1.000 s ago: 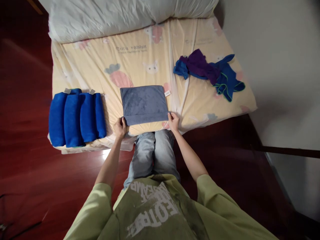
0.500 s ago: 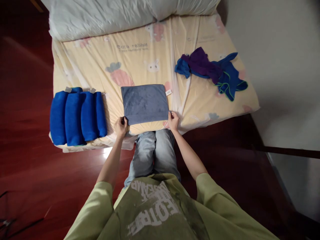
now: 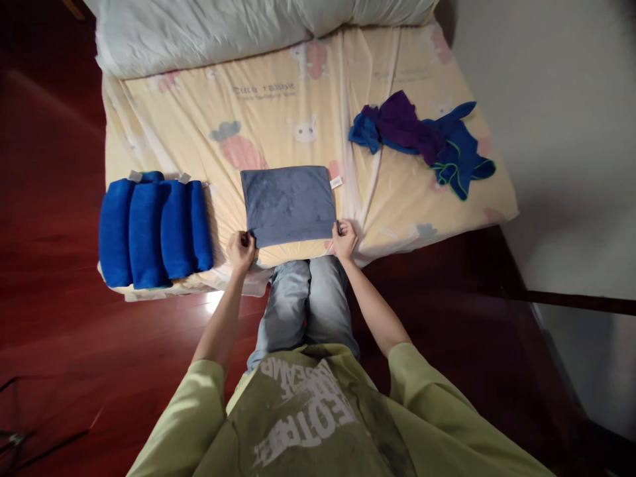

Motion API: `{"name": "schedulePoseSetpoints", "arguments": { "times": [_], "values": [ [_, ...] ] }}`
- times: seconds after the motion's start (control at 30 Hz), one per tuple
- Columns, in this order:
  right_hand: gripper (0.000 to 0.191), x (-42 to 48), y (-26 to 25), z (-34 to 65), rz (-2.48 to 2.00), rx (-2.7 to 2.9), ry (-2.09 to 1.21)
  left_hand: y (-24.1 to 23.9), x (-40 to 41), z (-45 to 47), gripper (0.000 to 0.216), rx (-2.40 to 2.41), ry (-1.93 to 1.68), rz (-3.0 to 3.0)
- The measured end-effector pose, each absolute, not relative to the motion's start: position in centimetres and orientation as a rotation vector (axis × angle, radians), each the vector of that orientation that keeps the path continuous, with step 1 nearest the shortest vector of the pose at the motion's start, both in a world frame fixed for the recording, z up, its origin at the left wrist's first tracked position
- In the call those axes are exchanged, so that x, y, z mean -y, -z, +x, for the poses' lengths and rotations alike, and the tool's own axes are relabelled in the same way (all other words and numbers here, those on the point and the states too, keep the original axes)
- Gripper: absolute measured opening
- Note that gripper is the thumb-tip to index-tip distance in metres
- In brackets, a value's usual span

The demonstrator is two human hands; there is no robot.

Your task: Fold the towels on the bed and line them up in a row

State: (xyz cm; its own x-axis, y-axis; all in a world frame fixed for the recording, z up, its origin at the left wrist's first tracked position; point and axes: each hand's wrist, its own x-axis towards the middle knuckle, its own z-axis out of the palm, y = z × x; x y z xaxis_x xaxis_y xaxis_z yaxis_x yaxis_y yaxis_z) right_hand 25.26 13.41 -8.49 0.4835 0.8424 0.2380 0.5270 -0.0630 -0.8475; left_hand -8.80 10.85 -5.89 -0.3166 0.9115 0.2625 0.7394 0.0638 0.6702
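Observation:
A grey-blue towel (image 3: 289, 204) lies flat as a rectangle on the bed, close to its near edge. A small white tag sticks out at its right side. My left hand (image 3: 241, 250) pinches the towel's near left corner. At the near right corner, my right hand (image 3: 344, 239) is closed on the towel edge. Left of it stand several rolled blue towels (image 3: 154, 232), side by side. Toward the right lies a loose heap of cloths, one purple (image 3: 405, 126) and others blue with green edging (image 3: 460, 152).
The bed (image 3: 189, 132) has a yellow sheet printed with rabbits and carrots. A pale, bulky quilt (image 3: 199, 33) runs along its far side. A wall (image 3: 546, 132) rises at the right. Dark red floor (image 3: 59, 358) surrounds the near side, with thin black legs (image 3: 44, 457) at lower left.
The towel's near edge strip looks slightly narrower and less distinct, and my right fingers have shifted a little at the corner. The blue rolls and the heap stay put.

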Motion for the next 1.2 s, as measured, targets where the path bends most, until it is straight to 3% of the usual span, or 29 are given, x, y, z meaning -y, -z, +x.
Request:
{"name": "schedulePoseSetpoints", "arguments": {
  "times": [0.13,0.37,0.73,1.2],
  "values": [
    [0.020,-13.0,8.3,25.3,-1.657,1.265,-0.298,6.3,-10.7,-9.0,0.009,-2.042,-1.135,1.830],
    [0.039,-13.3,8.4,26.5,-1.515,1.674,-0.463,6.9,-10.6,-9.5,0.034,-1.655,-1.047,2.068],
    [0.052,-12.1,6.8,30.7,-1.242,2.150,-0.417,5.7,-9.1,-10.7,0.058,-1.436,-0.827,2.236],
    [0.054,-13.2,6.8,29.6,-1.303,1.699,-0.672,6.5,-9.4,-10.4,0.056,-1.593,-1.055,1.980]
  ]
}}
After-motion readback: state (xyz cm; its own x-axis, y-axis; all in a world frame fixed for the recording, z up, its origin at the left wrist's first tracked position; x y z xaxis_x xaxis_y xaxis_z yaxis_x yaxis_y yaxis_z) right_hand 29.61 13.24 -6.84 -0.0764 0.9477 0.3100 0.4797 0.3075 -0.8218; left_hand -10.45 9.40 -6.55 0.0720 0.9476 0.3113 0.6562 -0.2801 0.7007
